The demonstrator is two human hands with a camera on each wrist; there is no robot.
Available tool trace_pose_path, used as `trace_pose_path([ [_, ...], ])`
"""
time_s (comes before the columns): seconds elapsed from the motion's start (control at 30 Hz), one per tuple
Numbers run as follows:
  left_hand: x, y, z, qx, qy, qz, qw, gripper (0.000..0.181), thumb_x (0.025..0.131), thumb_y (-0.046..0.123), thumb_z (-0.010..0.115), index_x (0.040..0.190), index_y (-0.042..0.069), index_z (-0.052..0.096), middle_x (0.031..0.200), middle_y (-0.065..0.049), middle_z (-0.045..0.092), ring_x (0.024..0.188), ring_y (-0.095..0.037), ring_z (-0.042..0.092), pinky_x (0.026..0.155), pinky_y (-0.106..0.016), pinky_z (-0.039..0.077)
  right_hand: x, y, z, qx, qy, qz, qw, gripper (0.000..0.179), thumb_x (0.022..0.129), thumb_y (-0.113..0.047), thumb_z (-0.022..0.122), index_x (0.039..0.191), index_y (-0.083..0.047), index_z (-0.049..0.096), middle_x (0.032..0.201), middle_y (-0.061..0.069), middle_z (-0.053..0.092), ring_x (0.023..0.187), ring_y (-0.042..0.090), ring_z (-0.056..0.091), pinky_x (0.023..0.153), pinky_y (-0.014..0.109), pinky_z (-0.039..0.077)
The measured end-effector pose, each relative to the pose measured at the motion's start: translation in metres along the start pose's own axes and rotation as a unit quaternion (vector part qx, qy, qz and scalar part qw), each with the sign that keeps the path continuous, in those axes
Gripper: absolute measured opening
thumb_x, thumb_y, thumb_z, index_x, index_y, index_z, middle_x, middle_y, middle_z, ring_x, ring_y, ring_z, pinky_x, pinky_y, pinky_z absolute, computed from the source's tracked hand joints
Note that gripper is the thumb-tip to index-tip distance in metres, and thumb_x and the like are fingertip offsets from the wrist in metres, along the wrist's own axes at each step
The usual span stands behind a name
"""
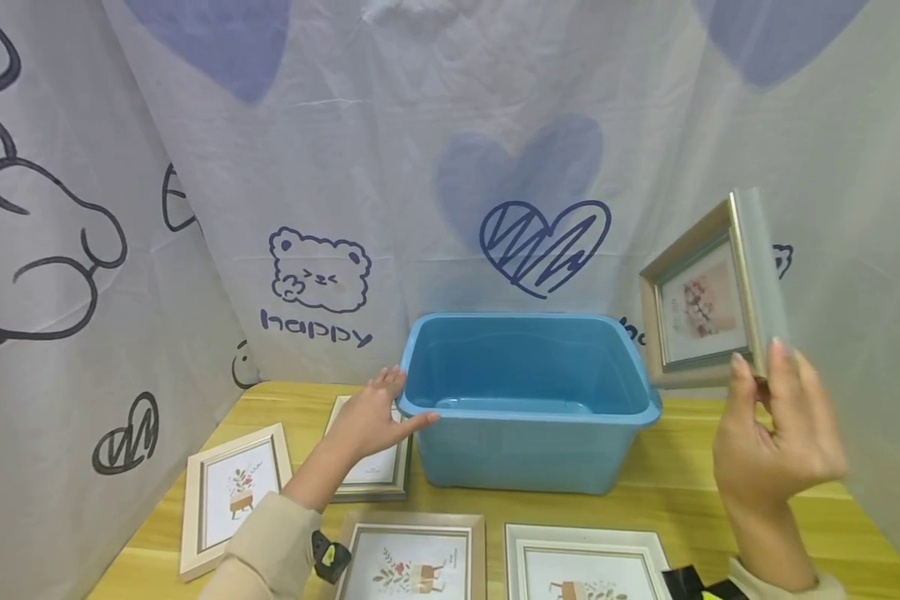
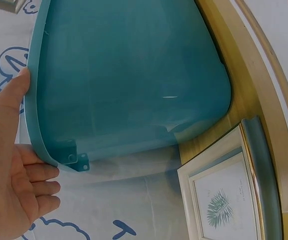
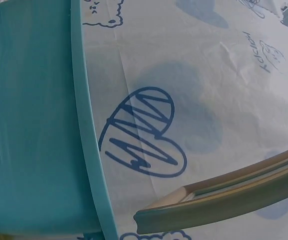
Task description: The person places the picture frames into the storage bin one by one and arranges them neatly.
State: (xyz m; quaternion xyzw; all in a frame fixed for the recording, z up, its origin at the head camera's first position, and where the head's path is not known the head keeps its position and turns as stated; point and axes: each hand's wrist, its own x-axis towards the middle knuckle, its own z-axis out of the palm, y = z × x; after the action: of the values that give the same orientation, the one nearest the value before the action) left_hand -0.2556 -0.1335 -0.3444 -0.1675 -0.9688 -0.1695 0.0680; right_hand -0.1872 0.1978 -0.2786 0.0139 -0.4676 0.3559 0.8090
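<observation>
A blue plastic bin (image 1: 525,454) stands on the table. My left hand (image 1: 371,417) holds its front left corner. The thumb lies at the front rim and the fingers at the left end, as the left wrist view shows from below the rim (image 2: 32,110). Right of the bin, my right hand (image 1: 783,437) pinches a picture frame (image 1: 652,329) by its lower corner, raised above the table. A pink flower print shows behind its pane. In the right wrist view the same picture frame (image 3: 218,207) appears edge-on beside the bin wall (image 3: 34,120); the hand is outside that view.
Several picture frames lie on the wooden table (image 1: 720,475): one at far left (image 1: 195,508), one partly under the left arm (image 1: 405,475), and two along the front, a beige one (image 1: 476,542) and a white one (image 1: 585,535). A printed cloth (image 1: 420,167) hangs behind the bin.
</observation>
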Motion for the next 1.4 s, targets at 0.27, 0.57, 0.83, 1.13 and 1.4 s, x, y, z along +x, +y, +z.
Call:
trace_pose_path([
  [0.27,0.000,-0.002,0.001,0.001,0.003,0.004,1.0000,0.088,0.081,0.061,0.057,0.138,-0.003,0.039,0.147,-0.020,0.033,0.136,-0.038,0.031,0.101,-0.050,0.041,-0.013,-0.003,0.006,0.012,-0.010,0.002,0.9999,0.019,0.073,-0.010,0.077,0.086,0.004,0.073,0.084,0.022,0.071,0.071,0.032,0.069,0.067,0.007,0.051],
  [0.57,0.000,-0.002,0.002,-0.002,0.005,0.003,1.0000,0.088,0.081,0.061,0.057,0.138,-0.003,0.038,0.147,-0.020,0.032,0.136,-0.038,0.031,0.101,-0.050,0.041,-0.033,-0.005,0.004,0.011,-0.030,0.002,0.9995,0.016,0.072,-0.001,0.076,0.086,0.006,0.073,0.084,0.024,0.070,0.070,0.024,0.069,0.070,0.006,0.049],
  [0.83,-0.001,-0.003,0.002,-0.005,0.008,0.003,1.0000,0.088,0.080,0.061,0.057,0.138,-0.003,0.038,0.147,-0.020,0.033,0.135,-0.039,0.032,0.098,-0.049,0.044,-0.058,0.010,-0.007,-0.007,-0.056,-0.002,0.9984,0.019,0.071,-0.003,0.077,0.089,0.002,0.074,0.085,0.023,0.070,0.066,0.032,0.066,0.073,0.007,0.050],
  [1.13,-0.001,-0.004,0.002,-0.007,0.007,0.000,1.0000,0.088,0.080,0.061,0.057,0.138,-0.003,0.039,0.147,-0.019,0.033,0.136,-0.038,0.031,0.101,-0.050,0.042,-0.072,0.017,-0.009,0.012,-0.082,0.014,0.9965,0.023,0.068,0.006,0.075,0.091,0.005,0.072,0.089,0.026,0.069,0.076,0.024,0.070,0.074,0.009,0.051],
  [1.4,0.001,-0.005,0.001,-0.006,0.006,0.003,1.0000,0.088,0.080,0.061,0.058,0.137,-0.003,0.040,0.147,-0.020,0.033,0.135,-0.038,0.032,0.100,-0.050,0.042,-0.078,0.030,-0.006,0.004,-0.125,0.002,0.9922,0.030,0.065,0.013,0.074,0.093,0.006,0.071,0.087,0.027,0.068,0.075,0.021,0.067,0.077,0.005,0.048],
])
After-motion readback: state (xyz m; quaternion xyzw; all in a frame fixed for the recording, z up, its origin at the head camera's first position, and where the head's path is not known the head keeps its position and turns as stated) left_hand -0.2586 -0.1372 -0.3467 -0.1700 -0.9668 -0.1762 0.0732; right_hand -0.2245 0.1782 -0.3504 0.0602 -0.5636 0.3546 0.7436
